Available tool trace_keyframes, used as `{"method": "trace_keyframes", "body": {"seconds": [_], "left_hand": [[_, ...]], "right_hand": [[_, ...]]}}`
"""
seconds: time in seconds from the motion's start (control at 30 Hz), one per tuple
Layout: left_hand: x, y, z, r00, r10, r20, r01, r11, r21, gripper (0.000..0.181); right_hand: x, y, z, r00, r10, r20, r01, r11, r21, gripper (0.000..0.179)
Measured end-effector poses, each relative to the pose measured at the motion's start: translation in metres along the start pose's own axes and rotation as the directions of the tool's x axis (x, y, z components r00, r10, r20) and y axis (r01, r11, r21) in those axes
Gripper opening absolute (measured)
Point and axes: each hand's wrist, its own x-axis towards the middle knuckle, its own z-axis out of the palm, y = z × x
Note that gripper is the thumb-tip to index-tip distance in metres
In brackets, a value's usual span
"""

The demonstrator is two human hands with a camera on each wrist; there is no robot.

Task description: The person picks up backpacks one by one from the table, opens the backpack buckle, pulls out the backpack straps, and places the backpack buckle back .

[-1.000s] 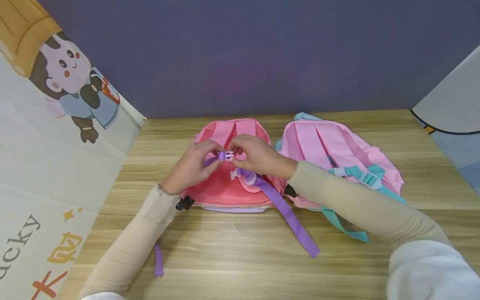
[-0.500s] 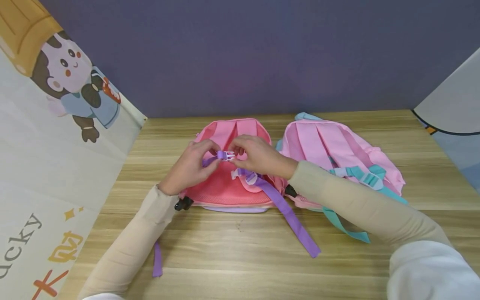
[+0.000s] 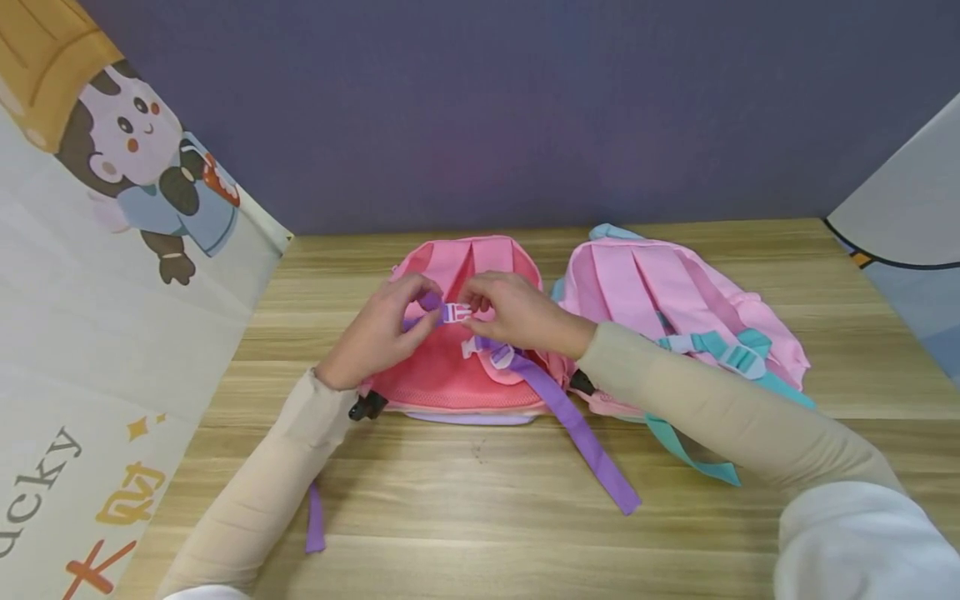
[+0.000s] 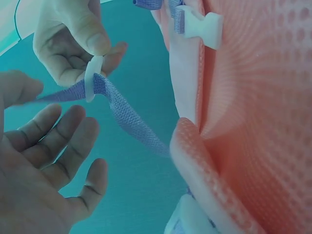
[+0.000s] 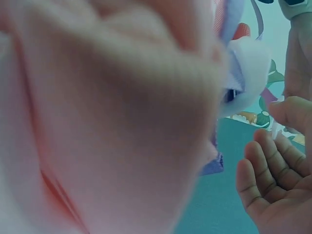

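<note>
A coral-pink backpack (image 3: 427,371) lies back side up in front of me. Above it, my right hand (image 3: 517,312) pinches a white side-release buckle (image 3: 456,312) between thumb and fingertips, its pronged end toward that hand. Purple webbing (image 4: 129,117) runs from the backpack through this buckle. My left hand (image 3: 375,333) pinches the webbing just left of the buckle, with its other fingers spread in the left wrist view. The mating white buckle half (image 3: 469,347) rests on the backpack beneath my right hand, on a second purple strap (image 3: 577,425).
To the right lies a light-pink backpack (image 3: 645,283) with teal straps (image 3: 780,387), partly under my right forearm. A loose purple strap end (image 3: 315,521) lies on the wooden table (image 3: 450,508) beside my left forearm. A dark partition (image 3: 510,117) stands behind.
My left fingers have moved slightly left from the buckle, and more purple webbing shows between them. The buckle has shifted a little to the right. My right hand has hardly moved.
</note>
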Motion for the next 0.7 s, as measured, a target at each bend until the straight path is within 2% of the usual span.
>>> {"method": "trace_keyframes", "body": {"seconds": [0.17, 0.4, 0.6, 0.7], "left_hand": [[-0.0003, -0.0043, 0.0037, 0.999, 0.007, 0.033, -0.006, 1.000, -0.023, 0.018], [-0.0012, -0.0076, 0.0054, 0.996, -0.045, 0.073, 0.044, 0.999, 0.020, 0.021], [-0.0016, -0.0099, 0.0069, 0.986, -0.093, 0.137, 0.086, 0.995, 0.056, 0.026], [-0.0019, -0.0100, 0.0077, 0.983, -0.109, 0.145, 0.099, 0.993, 0.068, 0.026]], "right_hand": [[-0.0028, 0.0018, -0.0016, 1.000, 0.005, 0.009, -0.005, 0.999, 0.033, 0.027], [-0.0032, 0.0014, -0.0028, 1.000, -0.003, 0.011, 0.002, 0.999, 0.051, 0.026], [-0.0039, 0.0018, -0.0031, 1.000, -0.022, -0.009, 0.023, 0.998, 0.055, 0.025], [-0.0046, 0.0029, -0.0030, 1.000, -0.025, -0.007, 0.025, 0.998, 0.054, 0.025]]}}
